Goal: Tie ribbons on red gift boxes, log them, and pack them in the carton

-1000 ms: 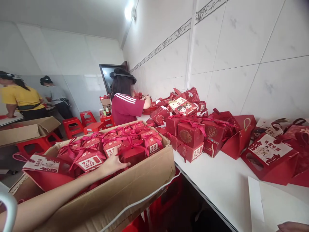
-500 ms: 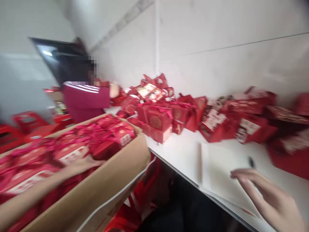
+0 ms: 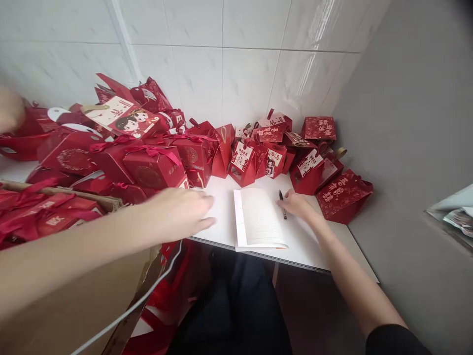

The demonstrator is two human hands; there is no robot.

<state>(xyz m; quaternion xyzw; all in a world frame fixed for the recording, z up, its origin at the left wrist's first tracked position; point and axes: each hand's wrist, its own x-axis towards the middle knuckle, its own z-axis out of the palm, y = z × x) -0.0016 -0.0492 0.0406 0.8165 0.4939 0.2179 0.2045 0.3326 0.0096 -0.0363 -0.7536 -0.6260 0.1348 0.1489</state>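
Note:
My left hand [image 3: 185,212] hangs over the table's front edge, left of the notebook, slightly blurred. Its fingers are stretched out with the thumb apart, and nothing is in it. An open notebook [image 3: 260,217] with lined pages lies on the white table [image 3: 218,222]. To its right is a black pen [image 3: 283,209], lying on the table. The fingertips of my right hand [image 3: 295,204] are closed in a pinch on the pen's middle. Red gift boxes [image 3: 242,162] with ribbon loops stand just behind the notebook.
A cardboard carton [image 3: 121,286] full of ribboned red boxes stands at the left, with a white cable [image 3: 148,296] running past it. More red boxes [image 3: 151,167] are piled against the tiled wall. Another person's hand [image 3: 11,108] shows at far left. A grey panel [image 3: 399,148] closes the right side.
The view has swung right. My left hand has left the boxes in the carton and moved over the table edge. My right hand has come to the pen.

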